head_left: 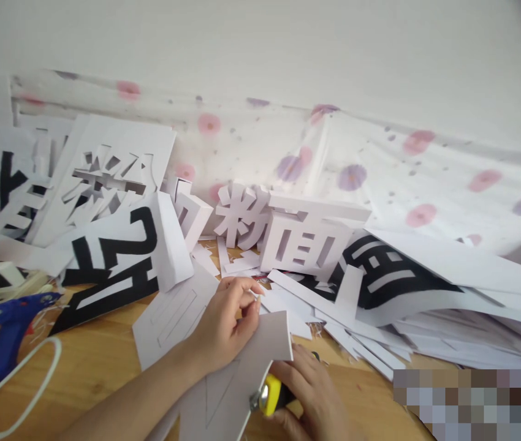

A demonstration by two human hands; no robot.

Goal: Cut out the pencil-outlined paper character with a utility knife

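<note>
My left hand (230,321) is closed, thumb and fingertips drawn together just above a white foam board (272,337). Whatever may be between those fingertips is too small to make out. Pencil lines run across the board, and a notch shows in its right edge. In my right hand (311,389) is a yellow and black utility knife (272,395), its metal tip against the board's right edge. Another pencil-marked board (173,312) lies partly under the left hand.
White three-dimensional characters (311,242) stand at the back. Left are a blue glue gun (10,331), a white cable (49,380) and black-printed character sheets (117,251). Board strips (315,303) and scraps cover the wooden table (366,398) right of centre. A spotted plastic sheet (251,135) hangs behind.
</note>
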